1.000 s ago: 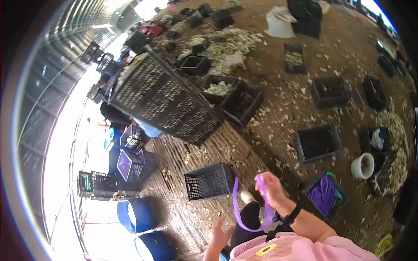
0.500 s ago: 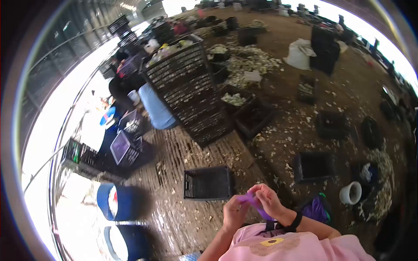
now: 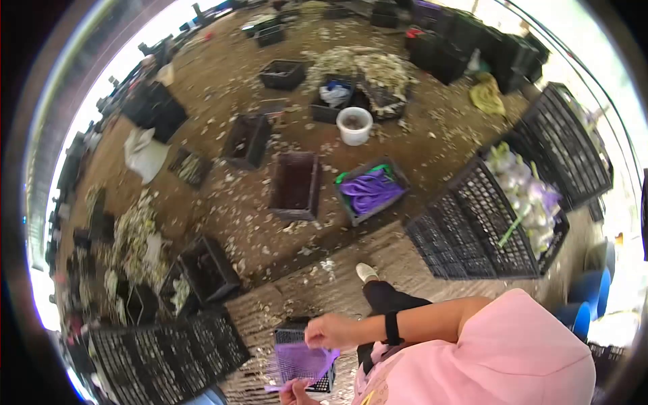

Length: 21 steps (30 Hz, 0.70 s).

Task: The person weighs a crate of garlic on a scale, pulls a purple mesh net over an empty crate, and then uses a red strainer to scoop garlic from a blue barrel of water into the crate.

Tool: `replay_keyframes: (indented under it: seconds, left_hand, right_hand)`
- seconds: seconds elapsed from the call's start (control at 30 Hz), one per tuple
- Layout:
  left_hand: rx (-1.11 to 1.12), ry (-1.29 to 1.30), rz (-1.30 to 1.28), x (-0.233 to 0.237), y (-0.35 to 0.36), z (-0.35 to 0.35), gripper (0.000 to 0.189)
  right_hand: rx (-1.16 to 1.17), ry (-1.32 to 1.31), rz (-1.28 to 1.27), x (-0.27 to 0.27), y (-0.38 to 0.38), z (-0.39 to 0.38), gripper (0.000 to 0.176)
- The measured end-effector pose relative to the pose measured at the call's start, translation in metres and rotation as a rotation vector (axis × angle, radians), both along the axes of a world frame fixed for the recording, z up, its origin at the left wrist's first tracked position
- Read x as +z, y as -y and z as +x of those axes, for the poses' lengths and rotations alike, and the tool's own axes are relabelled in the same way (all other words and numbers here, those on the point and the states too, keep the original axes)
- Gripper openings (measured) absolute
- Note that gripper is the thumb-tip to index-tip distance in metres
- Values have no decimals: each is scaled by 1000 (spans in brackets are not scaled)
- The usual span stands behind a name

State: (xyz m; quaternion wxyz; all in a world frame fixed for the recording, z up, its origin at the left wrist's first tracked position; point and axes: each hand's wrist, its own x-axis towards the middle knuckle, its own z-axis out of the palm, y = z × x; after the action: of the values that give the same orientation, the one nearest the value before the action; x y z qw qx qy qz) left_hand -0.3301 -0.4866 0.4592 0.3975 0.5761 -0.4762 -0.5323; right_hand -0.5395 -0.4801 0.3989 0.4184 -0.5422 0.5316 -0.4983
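Note:
A purple mesh bag (image 3: 297, 361) is stretched out between my two hands, above a black plastic crate (image 3: 322, 386) on the floor. At the mesh's lower end, my left hand (image 3: 297, 393) is closed on it, partly cut off by the frame's bottom. My right hand (image 3: 331, 332), with a black band on its wrist, has curled fingers at the upper edge of the mesh. Part of the crate shows through the thin mesh.
A crate of purple mesh bags (image 3: 371, 192) lies ahead, beside a dark crate (image 3: 295, 185) and a white bucket (image 3: 354, 126). Tall stacked crates stand right, holding pale bulbs (image 3: 523, 192), and lower left (image 3: 172, 354). Blue barrels (image 3: 590, 290) are at the right edge.
My view has swung to the right, bringing the mesh bags' crate and the bulb crates into sight. The purple mesh, bunched between my hands before, is now spread out, with my hands farther apart.

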Motion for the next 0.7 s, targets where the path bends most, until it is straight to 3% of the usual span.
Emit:
replay_keyframes:
  seconds: [0.07, 0.13, 0.17, 0.27, 0.33, 0.4, 0.47, 0.53, 0.6, 0.7]
  left_hand:
    - [-87, 117, 39, -2, 4, 10, 5]
    - [-128, 47, 62, 9, 0, -7, 5]
    - [-354, -125, 18, 20, -2, -17, 9]
    - [-961, -155, 56, 13, 4, -33, 12]
    - [-1080, -101, 43, 10, 2, -61, 12]
    - [-1040, -35, -1, 6, 2, -82, 12]
    - [-1005, 2, -57, 5, -1, -112, 12]
    - [-970, 24, -101, 3, -3, -127, 12]
    - [-954, 40, -144, 4, -6, -135, 13]
    - [-947, 61, -188, 5, -6, -143, 13]
  right_hand:
    - [-232, -175, 161, -2, 0, -28, 14]
    - [-422, 87, 306, -22, 6, -58, 15]
    - [-521, 219, 374, -28, 8, -68, 15]
    - [-677, 1129, 389, -28, 15, -65, 11]
    - [-556, 1319, 251, -4, 13, -45, 8]
    - [-344, 1183, -85, -20, 20, -3, 11]
    - [-452, 389, -74, 47, -13, 1, 13]
    - [-340, 158, -208, 25, -3, 3, 14]
    - [-300, 167, -215, 14, 6, 9, 12]
    - [-248, 429, -205, 9, 15, 18, 10]
